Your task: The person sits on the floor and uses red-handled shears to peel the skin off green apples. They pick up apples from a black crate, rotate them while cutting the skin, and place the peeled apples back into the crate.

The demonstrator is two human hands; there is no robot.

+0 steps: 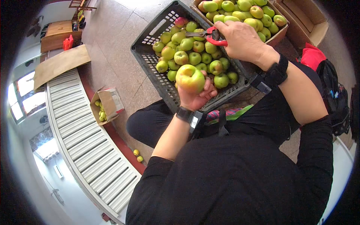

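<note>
A large yellow-green apple with a reddish blush rests in my left hand, its hollow turned upward. My right hand grips red-handled pruning shears, whose metal blades point left over the crate. Below both hands stands a black plastic crate with perforated walls, tilted in view and holding many green apples, some blushed red. The shears are apart from the apple in my left hand. Part of the crate's near side is hidden behind my left hand and wrist.
A cardboard box of apples stands beyond my right hand, beside another open carton. To the left, a small box with apples sits by a white slatted radiator. Two loose apples lie on the floor. A black bag is at right.
</note>
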